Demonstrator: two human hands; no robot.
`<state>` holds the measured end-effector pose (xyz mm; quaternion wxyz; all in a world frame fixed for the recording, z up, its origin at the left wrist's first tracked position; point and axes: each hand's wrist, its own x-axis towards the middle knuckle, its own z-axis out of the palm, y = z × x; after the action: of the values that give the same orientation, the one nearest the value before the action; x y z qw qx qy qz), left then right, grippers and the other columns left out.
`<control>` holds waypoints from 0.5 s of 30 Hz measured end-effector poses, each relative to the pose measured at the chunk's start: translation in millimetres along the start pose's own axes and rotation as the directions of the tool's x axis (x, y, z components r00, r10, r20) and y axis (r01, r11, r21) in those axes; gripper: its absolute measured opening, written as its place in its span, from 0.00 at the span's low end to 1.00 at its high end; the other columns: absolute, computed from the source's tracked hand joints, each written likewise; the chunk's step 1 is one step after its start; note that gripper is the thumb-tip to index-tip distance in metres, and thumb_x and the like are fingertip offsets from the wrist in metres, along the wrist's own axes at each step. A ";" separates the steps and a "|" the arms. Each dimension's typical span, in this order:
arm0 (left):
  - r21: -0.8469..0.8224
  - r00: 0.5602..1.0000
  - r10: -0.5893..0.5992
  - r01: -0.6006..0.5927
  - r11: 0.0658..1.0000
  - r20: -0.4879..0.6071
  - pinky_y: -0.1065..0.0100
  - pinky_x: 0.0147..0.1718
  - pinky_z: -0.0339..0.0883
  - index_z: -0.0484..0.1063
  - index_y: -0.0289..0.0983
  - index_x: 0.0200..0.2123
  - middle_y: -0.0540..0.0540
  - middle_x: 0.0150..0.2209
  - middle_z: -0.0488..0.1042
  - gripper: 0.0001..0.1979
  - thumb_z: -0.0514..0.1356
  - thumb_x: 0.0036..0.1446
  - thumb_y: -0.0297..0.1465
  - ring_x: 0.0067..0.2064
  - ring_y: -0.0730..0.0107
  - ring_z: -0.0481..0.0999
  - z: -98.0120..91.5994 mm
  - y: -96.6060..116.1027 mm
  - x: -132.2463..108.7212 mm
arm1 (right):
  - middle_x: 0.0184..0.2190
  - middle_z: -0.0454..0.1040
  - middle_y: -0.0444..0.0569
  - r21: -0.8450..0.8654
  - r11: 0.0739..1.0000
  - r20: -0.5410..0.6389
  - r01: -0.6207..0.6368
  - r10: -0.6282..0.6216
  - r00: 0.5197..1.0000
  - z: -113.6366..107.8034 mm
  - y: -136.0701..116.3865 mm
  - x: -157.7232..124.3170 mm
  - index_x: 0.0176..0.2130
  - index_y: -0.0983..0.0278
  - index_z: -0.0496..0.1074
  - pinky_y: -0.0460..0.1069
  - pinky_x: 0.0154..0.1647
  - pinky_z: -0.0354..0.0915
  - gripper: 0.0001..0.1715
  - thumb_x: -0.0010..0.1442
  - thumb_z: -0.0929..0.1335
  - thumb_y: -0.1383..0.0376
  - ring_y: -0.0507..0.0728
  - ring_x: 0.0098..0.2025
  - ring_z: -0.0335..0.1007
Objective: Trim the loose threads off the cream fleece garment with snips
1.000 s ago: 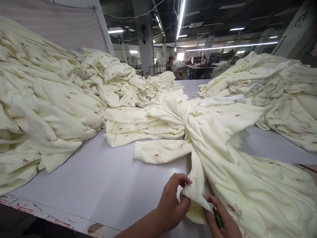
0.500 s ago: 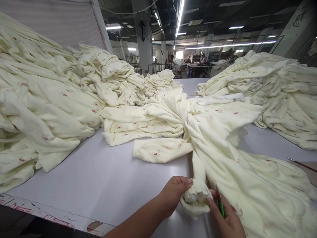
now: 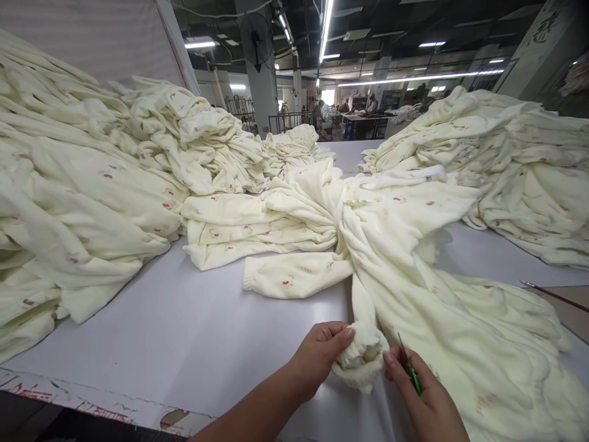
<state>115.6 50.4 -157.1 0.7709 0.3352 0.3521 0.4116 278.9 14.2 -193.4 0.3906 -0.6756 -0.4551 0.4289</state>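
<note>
Both hands (image 3: 322,355) (image 3: 426,399) nudged upward — pinching bunched cuff (image 3: 361,362), snips (image 3: 408,367) in right; garment piles (image 3: 92,184) crowd around

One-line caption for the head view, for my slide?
Both hands bunch a cream fleece cuff; left hand pinches it, right hand also holds a green thread snip.

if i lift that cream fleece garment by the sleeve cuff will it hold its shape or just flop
Probably flop: the cream garment lies in soft folds on the table, and its cuff bunches between the left hand and right hand. Likely light yet bulky. The fuzzy surface should grip, not slip.
</note>
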 end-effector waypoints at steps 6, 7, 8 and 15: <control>-0.175 1.000 0.015 -0.016 0.984 -0.010 0.72 0.30 0.59 0.67 0.31 0.28 0.48 0.24 0.68 0.13 0.63 0.46 0.36 0.27 0.74 0.66 -6.5 -4.4 1.2 | 0.43 0.71 0.50 0.113 0.994 -0.023 0.012 -0.009 1.000 7.6 6.0 -2.3 0.40 0.63 0.67 0.51 0.53 0.56 0.29 0.48 0.64 0.44 0.60 0.51 0.62; -0.194 1.000 0.012 -0.013 0.981 -0.007 0.72 0.30 0.59 0.66 0.32 0.29 0.48 0.25 0.69 0.13 0.64 0.44 0.34 0.28 0.73 0.66 -7.1 -4.9 0.7 | 0.46 0.70 0.51 0.129 0.992 -0.047 0.003 0.003 0.999 10.1 4.7 -5.5 0.42 0.63 0.66 0.52 0.55 0.54 0.30 0.49 0.63 0.44 0.61 0.53 0.60; -0.207 1.000 0.011 -0.012 0.978 -0.006 0.72 0.31 0.60 0.66 0.33 0.30 0.48 0.26 0.69 0.13 0.65 0.42 0.32 0.28 0.73 0.67 -7.4 -5.2 -0.1 | 0.46 0.69 0.51 0.138 0.990 -0.066 -0.001 0.011 0.998 12.5 2.9 -8.5 0.42 0.63 0.66 0.53 0.56 0.53 0.30 0.49 0.63 0.44 0.61 0.53 0.59; -0.154 0.985 0.134 -0.149 0.977 -0.108 0.74 0.31 0.59 0.60 0.36 0.29 0.52 0.28 0.66 0.11 0.61 0.44 0.26 0.31 0.76 0.64 -0.5 -19.5 -9.2 | 0.40 0.74 0.50 0.116 0.993 -0.200 0.010 0.014 0.980 30.6 -9.9 -20.5 0.38 0.63 0.67 0.49 0.43 0.66 0.29 0.41 0.68 0.47 0.61 0.45 0.69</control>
<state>119.2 34.0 -170.7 0.7462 0.2753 0.3299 0.5085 243.1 1.8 -189.8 0.4728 -0.6919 -0.3869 0.3848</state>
